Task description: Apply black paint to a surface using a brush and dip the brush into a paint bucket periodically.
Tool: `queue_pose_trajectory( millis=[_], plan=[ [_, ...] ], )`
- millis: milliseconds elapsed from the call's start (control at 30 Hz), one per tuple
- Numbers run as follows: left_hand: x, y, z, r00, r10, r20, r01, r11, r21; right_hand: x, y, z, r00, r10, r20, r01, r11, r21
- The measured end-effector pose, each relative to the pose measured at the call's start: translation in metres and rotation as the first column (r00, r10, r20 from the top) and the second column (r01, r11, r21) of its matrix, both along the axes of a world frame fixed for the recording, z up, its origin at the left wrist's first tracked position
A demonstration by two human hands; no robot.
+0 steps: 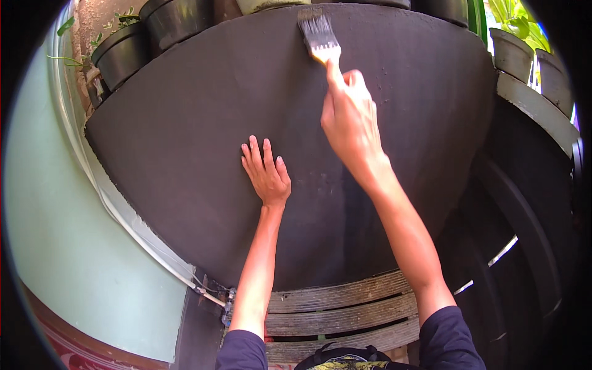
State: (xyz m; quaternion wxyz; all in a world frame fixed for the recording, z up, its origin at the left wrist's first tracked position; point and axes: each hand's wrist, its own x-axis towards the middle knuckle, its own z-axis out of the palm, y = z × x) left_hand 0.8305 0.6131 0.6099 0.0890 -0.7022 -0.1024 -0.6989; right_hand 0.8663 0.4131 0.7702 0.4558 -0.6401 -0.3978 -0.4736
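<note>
Gripping paintbrush (319,36), right hand (349,117), dark wall (185,135)

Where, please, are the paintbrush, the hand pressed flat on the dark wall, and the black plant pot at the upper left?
paintbrush (319,32), head view, on its dark bristles.
left hand (268,176), head view, on the back of the hand.
black plant pot (123,54), head view, on its side wall.

I see a dark grey wall (203,123), a paintbrush (319,34) with grey bristles and pale yellow handle, black pots (123,52), and a mint-green wall (55,228).
</note>
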Motion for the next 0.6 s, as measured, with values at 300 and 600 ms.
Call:
queue_pose_trajectory(
  millis=[300,600],
  plan=[
    [0.000,-0.001,-0.001,1.000,0.009,0.008,-0.009,1.000,0.007,-0.032,-0.036,0.007,0.996,-0.019,0.085,0.021,1.000,-0.020],
    [-0.003,0.002,-0.001,1.000,0.021,0.016,-0.022,1.000,0.021,-0.029,-0.044,-0.032,0.998,-0.043,-0.052,0.033,0.984,-0.177]
  ],
)
